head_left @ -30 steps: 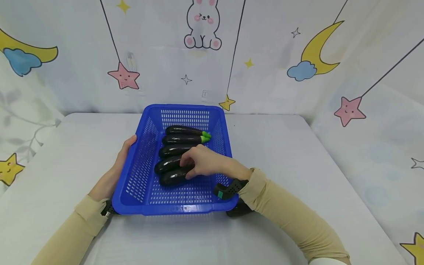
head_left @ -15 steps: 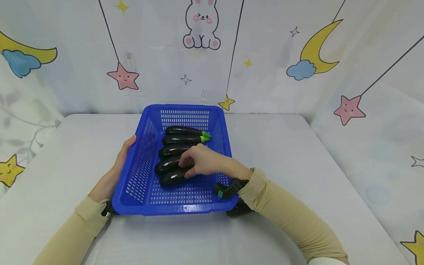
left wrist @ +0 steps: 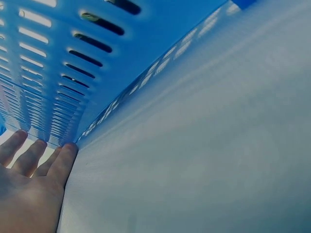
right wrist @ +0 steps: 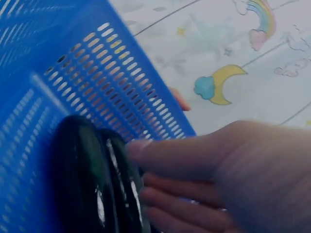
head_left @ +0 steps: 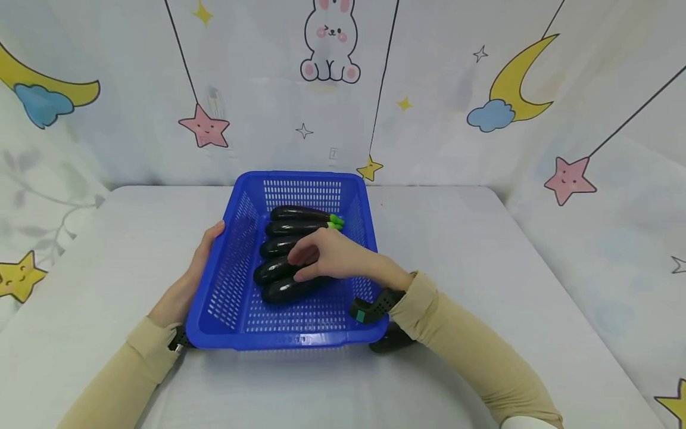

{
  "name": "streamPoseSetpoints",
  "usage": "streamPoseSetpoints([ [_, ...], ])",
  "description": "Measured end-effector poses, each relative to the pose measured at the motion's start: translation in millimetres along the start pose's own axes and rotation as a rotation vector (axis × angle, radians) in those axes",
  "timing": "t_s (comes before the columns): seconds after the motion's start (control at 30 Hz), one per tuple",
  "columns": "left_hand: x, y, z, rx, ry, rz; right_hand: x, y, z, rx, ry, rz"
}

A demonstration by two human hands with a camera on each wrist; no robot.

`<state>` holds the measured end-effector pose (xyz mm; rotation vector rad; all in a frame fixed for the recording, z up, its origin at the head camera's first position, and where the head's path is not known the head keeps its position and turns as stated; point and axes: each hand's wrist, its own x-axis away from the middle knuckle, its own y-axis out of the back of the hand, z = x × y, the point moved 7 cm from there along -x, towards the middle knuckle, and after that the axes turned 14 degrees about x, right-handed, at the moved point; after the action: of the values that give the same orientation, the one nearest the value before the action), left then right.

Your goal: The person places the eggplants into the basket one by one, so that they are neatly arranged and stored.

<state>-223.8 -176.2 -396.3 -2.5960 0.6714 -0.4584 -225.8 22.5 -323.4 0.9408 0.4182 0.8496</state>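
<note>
Several dark, glossy eggplants lie side by side in a blue slotted basket (head_left: 268,341), the far ones showing green stem ends. My right hand (head_left: 334,256) is just above the nearest eggplant (head_left: 286,291), covering its right end and part of the eggplant beside it. In the right wrist view, the thumb (right wrist: 170,153) stands apart from the fingers, with nothing pinched between them. My left hand (head_left: 187,283) lies along the basket's left outer wall, with fairly straight fingers (left wrist: 60,165) touching it in the left wrist view.
A dark, glossy object (head_left: 392,338) lies on the white table (head_left: 455,238) by the basket's near right corner, partly hidden by my right forearm. Behind the table hangs a patterned cloth (head_left: 429,71) with stars, moons and a rabbit.
My right hand's fingers have loosened from the nearest eggplant, and the hand has risen slightly off it. My left hand and the basket keep their places.
</note>
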Motion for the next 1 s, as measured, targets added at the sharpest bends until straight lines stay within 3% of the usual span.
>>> streamPoseSetpoints([
  [0.37, -0.5, -2.6, -0.7, -0.026, 0.0, -0.021, 27.9, 42, 13, -0.006, -0.03, -0.076],
  [0.6, -0.7, -3.9, 0.5, -0.026, 0.021, -0.023, 55.0, 56, -4, -0.08, -0.056, -0.151],
  [0.8, -0.2, -3.5, -0.2, -0.015, 0.007, -0.017, 86.7, 65, -18, -0.084, -0.126, -0.191],
  [1.0, 1.2, -2.3, 2.2, 0.001, 0.042, -0.02, 117.2, 71, -35, -0.084, -0.208, -0.23],
])
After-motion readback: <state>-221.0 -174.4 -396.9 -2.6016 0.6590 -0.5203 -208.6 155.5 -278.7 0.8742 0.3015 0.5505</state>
